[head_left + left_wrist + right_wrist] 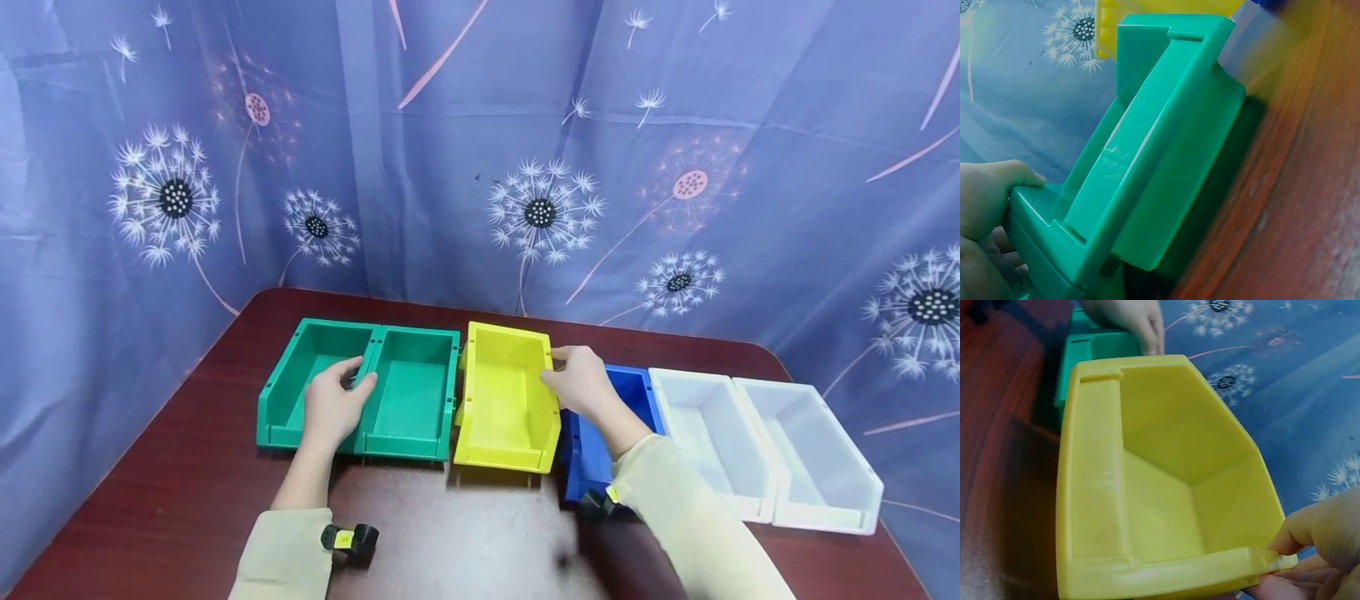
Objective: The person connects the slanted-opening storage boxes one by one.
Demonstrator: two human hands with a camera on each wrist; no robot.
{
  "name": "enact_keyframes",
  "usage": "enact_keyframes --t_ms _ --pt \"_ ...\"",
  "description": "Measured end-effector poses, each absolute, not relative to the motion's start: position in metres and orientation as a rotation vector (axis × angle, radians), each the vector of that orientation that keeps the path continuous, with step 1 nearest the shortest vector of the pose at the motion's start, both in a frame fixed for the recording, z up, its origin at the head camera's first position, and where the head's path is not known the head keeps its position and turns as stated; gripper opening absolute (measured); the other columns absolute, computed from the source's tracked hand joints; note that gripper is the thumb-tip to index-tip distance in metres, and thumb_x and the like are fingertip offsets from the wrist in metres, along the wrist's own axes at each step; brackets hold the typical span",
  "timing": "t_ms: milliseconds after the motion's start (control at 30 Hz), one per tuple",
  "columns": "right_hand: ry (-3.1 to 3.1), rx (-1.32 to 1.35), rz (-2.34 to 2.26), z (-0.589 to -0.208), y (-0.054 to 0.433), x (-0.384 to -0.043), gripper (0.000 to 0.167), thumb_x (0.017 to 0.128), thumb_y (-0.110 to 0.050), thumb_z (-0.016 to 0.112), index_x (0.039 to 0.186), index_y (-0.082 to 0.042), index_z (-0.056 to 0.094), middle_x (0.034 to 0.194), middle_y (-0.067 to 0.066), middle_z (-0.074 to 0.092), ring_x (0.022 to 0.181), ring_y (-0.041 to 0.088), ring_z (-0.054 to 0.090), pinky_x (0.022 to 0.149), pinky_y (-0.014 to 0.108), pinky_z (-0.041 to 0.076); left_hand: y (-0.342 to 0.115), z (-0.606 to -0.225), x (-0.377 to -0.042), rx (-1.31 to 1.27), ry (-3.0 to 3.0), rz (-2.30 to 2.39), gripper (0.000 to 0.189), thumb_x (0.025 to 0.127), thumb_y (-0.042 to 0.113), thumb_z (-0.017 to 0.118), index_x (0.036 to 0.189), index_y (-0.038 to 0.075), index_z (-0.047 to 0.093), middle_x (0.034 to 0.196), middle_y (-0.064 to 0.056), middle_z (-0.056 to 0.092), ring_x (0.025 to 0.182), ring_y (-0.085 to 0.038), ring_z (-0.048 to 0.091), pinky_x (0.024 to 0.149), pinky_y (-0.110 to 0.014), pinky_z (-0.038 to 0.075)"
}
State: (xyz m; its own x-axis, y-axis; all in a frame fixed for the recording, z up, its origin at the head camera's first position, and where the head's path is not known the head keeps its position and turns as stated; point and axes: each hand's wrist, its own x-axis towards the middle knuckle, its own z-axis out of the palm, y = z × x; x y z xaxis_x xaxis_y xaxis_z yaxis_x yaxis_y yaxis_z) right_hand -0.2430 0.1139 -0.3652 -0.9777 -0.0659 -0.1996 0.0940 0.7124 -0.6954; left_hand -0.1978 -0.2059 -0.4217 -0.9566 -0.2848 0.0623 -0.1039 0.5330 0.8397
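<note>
My right hand (587,385) pinches the right rim of a yellow storage bin (501,400), thumb on the inner side and fingers outside. The bin shows a shadow under its front edge and seems raised off the table. With my left hand (333,406) I grip the adjoining walls between two green bins, the left green bin (288,400) and the right green bin (411,392). In the left wrist view the thumb lies over the wall of the green bin (1166,125). The yellow bin stands beside the right green bin, with a narrow gap.
A blue bin (592,454) sits right of the yellow one, partly behind my right forearm. Two white bins, the nearer white bin (693,433) and the far-right white bin (806,450), adjoin it. All rest on a dark red table (150,500) before a blue dandelion curtain (435,183).
</note>
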Motion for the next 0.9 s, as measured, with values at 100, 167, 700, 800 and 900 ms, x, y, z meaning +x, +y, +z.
enact_keyframes --t_ms 100,167,700,800,900 --pt "2.685 0.027 -1.162 -0.363 0.118 -0.244 0.051 0.092 -0.012 0.054 0.139 0.002 0.043 0.121 0.021 0.061 0.09 0.025 0.069 0.064 0.034 0.059 -0.206 -0.423 -0.197 0.337 -2.568 -1.412 0.047 0.091 0.026 0.061 0.133 0.005 0.054 0.131 -0.02 0.056 0.115 -0.035 0.057 0.094 -0.046 0.048" --pt "2.673 0.04 -1.189 -0.361 0.121 -0.245 0.051 0.091 -0.012 0.055 0.139 0.002 0.043 0.122 0.021 0.061 0.09 0.025 0.069 0.066 0.034 0.059 -0.206 -0.423 -0.198 0.334 -2.558 -1.418 0.047 0.091 0.026 0.062 0.132 0.005 0.054 0.131 -0.02 0.057 0.115 -0.034 0.057 0.094 -0.046 0.049" --pt "2.624 0.083 -1.263 -0.361 0.118 -0.252 0.052 0.092 -0.013 0.054 0.14 0.002 0.042 0.123 0.02 0.061 0.09 0.025 0.07 0.071 0.037 0.058 -0.206 -0.426 -0.198 0.315 -2.535 -1.441 0.046 0.091 0.025 0.061 0.132 0.004 0.054 0.131 -0.019 0.056 0.115 -0.034 0.057 0.095 -0.046 0.049" --pt "2.613 0.09 -1.265 -0.361 0.117 -0.253 0.052 0.091 -0.013 0.055 0.14 0.002 0.042 0.123 0.02 0.061 0.09 0.025 0.07 0.07 0.037 0.059 -0.207 -0.426 -0.198 0.309 -2.533 -1.443 0.046 0.091 0.025 0.061 0.132 0.004 0.054 0.131 -0.019 0.057 0.115 -0.034 0.057 0.095 -0.046 0.049" --pt "2.614 0.08 -1.255 -0.357 0.116 -0.254 0.052 0.092 -0.014 0.054 0.14 0.002 0.041 0.124 0.021 0.06 0.092 0.027 0.07 0.072 0.038 0.058 -0.208 -0.427 -0.199 0.298 -2.531 -1.448 0.046 0.091 0.024 0.061 0.132 0.004 0.054 0.131 -0.019 0.056 0.116 -0.035 0.057 0.095 -0.046 0.049"
